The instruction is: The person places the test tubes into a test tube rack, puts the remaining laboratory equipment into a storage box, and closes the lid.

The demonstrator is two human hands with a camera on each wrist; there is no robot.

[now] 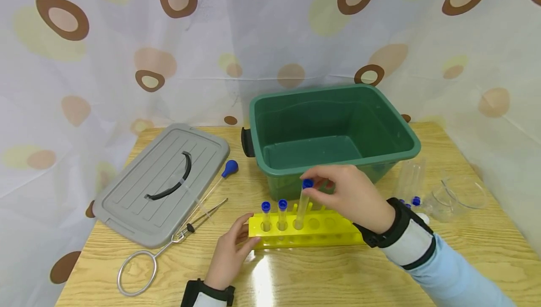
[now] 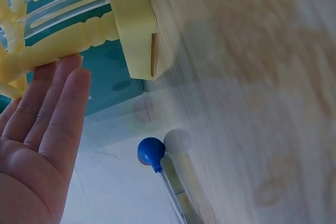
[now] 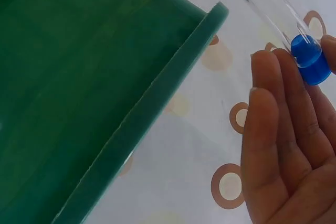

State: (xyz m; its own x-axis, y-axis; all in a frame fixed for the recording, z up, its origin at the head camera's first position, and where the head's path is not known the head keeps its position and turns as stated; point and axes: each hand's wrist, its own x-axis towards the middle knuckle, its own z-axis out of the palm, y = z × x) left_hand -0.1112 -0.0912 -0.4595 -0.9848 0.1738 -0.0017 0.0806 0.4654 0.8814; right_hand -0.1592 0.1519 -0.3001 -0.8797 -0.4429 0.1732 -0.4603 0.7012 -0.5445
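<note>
Between thumb and fingertips my right hand (image 1: pixel 351 194) pinches the blue stopper (image 3: pixel 313 66) of a clear test tube (image 1: pixel 302 209). That tube leans slightly, its lower end in the third hole from the left of a yellow test tube rack (image 1: pixel 338 240). Two more blue-stoppered tubes, the left one (image 1: pixel 266 218) and its neighbor (image 1: pixel 282 217), stand in the first two holes. My left hand (image 1: pixel 228 253) holds the rack's left end, thumb at the front and fingers behind. In the left wrist view its fingers (image 2: pixel 65 103) lie against the rack's rod.
Behind the rack stands a deep green bin (image 1: pixel 313 149). Its grey lid (image 1: pixel 165 189) lies at left, with a blue-bulb dropper (image 1: pixel 230 168), tongs (image 1: pixel 198 222) and a metal ring (image 1: pixel 137 273) beside it. At right are clear tubes (image 1: pixel 411 178), blue stoppers (image 1: pixel 416 201) and clear beakers (image 1: pixel 465 192).
</note>
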